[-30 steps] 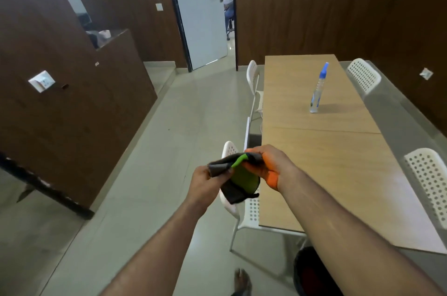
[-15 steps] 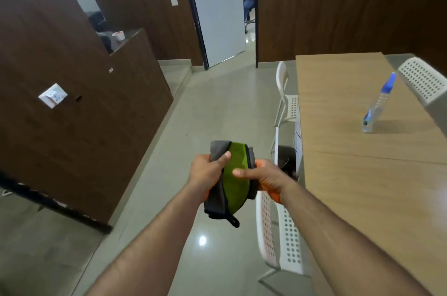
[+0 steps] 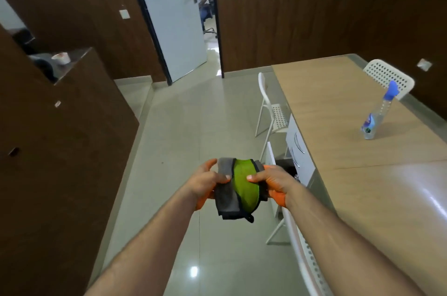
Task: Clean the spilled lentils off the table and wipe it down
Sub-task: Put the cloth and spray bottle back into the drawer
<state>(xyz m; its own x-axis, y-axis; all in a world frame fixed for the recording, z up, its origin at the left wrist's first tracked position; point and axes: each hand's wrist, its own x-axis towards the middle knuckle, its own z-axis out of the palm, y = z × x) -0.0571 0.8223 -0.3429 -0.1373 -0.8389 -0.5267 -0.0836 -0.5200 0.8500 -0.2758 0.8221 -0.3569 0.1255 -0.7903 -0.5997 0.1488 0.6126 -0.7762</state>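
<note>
A folded cleaning cloth (image 3: 242, 186), grey with a bright green face and black edging, is held between both hands over the floor, left of the table. My left hand (image 3: 205, 180) grips its left edge with the thumb on top. My right hand (image 3: 272, 180) grips its right edge the same way. The long light-wood table (image 3: 362, 174) runs along the right side. A clear spray bottle (image 3: 378, 111) with a blue cap stands on it. No lentils are visible on the tabletop.
White perforated chairs stand by the table: one at its near left edge (image 3: 304, 257), one farther along (image 3: 271, 106), one at the far side (image 3: 387, 75). A white drawer unit (image 3: 298, 152) sits under the table. A white door (image 3: 169, 17) stands open ahead; brown wood panels line the left.
The view has swung left, so the table and bottle now sit farther right. The cloth, bunched a second ago, is now held flatter between both hands with its green face up.
</note>
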